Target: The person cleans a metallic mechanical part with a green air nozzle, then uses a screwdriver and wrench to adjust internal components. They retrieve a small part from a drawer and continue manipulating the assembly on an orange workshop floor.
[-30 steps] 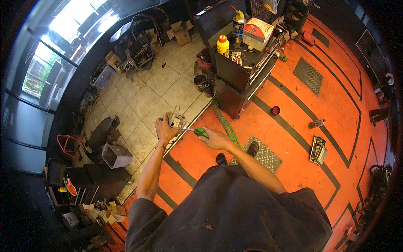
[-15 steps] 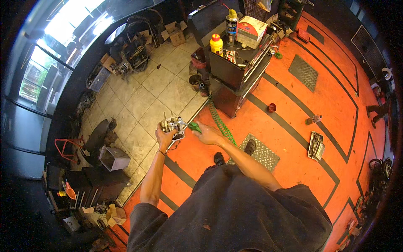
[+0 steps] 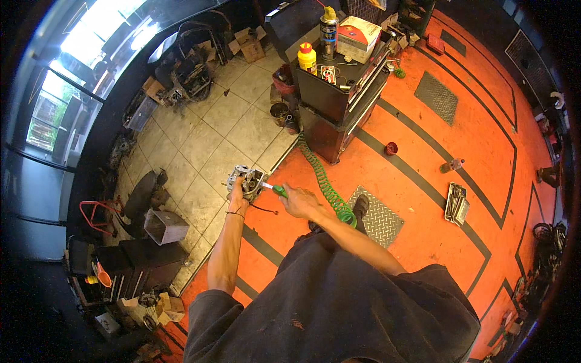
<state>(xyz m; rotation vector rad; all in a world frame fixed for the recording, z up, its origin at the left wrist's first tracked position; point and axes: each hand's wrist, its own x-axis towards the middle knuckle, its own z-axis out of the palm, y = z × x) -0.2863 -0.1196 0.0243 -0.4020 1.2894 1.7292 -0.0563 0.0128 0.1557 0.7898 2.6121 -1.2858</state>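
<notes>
Head view: the green-handled tool [image 3: 279, 190] lies on a slant, its long axis running from the right hand [image 3: 301, 202] leftward and a little up, so its pale shaft points at the right side of the metal engine part [image 3: 250, 179]. That part is blocky, with no clear long axis; a round recess in it faces up toward the camera.

Half a second ago the part stood differently — thin rods stuck up from its top and the left thumb lay across its front. Now it has been turned, its hollow side shows, and more of a thin dark cord [image 3: 263, 209] is visible below it. The tool's handle sits slightly lower, and loops of the green coiled hose [image 3: 321, 171] have come into sight beside the right forearm.

The part is at the fingers' end of the left hand [image 3: 236, 193], which is clamped on its lower left side, thumb up against it. The right hand is wrapped around the tool's handle — the tool juts out beyond its fingers, between the two hands. Both things are held in front of the body, above the tiled floor [image 3: 206, 136] and its orange border.
</notes>
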